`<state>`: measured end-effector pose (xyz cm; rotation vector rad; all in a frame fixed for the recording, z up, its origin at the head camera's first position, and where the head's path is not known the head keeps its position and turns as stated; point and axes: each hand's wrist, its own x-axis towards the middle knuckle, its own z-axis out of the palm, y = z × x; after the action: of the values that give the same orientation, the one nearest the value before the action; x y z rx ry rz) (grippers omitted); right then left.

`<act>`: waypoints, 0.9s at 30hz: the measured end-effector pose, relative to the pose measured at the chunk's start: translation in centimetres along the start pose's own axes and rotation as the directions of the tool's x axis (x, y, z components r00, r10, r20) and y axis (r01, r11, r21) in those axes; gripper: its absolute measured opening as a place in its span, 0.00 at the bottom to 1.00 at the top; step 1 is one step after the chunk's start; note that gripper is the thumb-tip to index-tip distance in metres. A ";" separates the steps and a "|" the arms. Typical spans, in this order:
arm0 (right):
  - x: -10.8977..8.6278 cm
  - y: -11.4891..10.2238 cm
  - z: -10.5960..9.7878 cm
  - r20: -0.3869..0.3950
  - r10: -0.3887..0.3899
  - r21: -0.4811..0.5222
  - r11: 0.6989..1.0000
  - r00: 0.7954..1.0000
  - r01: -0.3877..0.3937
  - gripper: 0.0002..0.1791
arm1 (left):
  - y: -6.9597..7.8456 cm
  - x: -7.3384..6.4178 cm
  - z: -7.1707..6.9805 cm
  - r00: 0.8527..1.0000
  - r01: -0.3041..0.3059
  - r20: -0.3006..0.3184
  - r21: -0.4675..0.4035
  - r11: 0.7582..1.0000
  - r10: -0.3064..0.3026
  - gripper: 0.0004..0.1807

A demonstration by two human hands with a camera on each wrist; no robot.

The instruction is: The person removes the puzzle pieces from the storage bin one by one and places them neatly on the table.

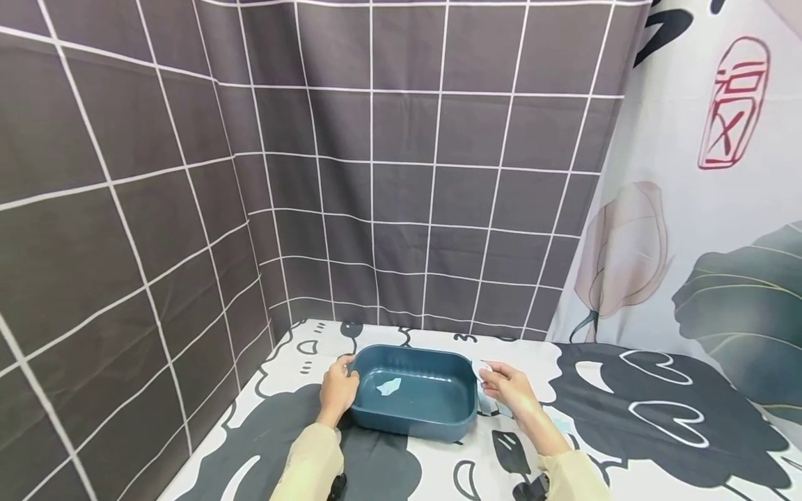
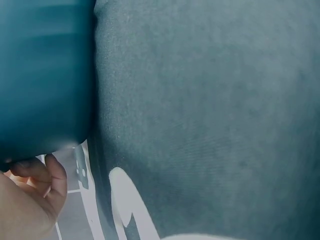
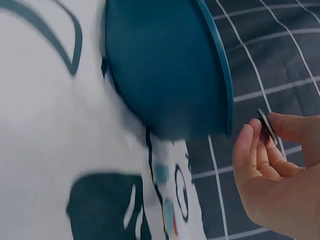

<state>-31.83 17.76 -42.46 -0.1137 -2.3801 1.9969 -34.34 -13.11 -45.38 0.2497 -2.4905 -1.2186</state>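
A dark teal rectangular basin [image 1: 410,424] with rounded corners sits on the patterned cloth. One irregular pale blue flat piece [image 1: 388,387] lies on its bottom. My left hand [image 1: 339,391] grips the basin's left end by the rim; in the left wrist view the curled fingers of that hand [image 2: 35,192] are against the basin [image 2: 45,80], partly hidden by it. Beside the right end, my right hand [image 1: 506,386] pinches a small thin flat piece, pale from above. Seen edge-on in the right wrist view, this thin piece [image 3: 267,127] is between thumb and fingertips, apart from the basin wall.
Small pale blue pieces [image 3: 169,215] lie on the cloth to the right of the basin. Dark grey curtains with white grid lines [image 1: 401,188] stand behind and at the left. A white curtain with printed leaves [image 1: 633,257] hangs at the right.
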 end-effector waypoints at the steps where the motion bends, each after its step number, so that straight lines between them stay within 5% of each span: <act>1: -0.1 0.2 -0.6 -0.007 0.005 -0.007 1.000 1.000 -0.005 0.27 | 0.0 0.0 0.0 1.000 -0.002 0.001 -0.003 1.000 0.002 0.20; 13: -1.0 3.2 -9.4 -0.069 0.081 -0.112 0.990 0.994 -0.088 0.32 | -0.1 -1.1 -0.4 0.999 -0.028 -0.019 -0.035 0.999 0.027 0.20; 27: -2.4 5.9 -13.8 -0.150 0.162 -0.075 0.982 0.975 -0.174 0.33 | 0.1 -0.3 -0.9 0.999 -0.006 0.038 -0.029 1.000 0.007 0.21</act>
<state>-28.24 32.19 -45.80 -0.4603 -2.4394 1.8750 -33.75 -13.62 -44.86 0.2125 -2.5017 -1.2665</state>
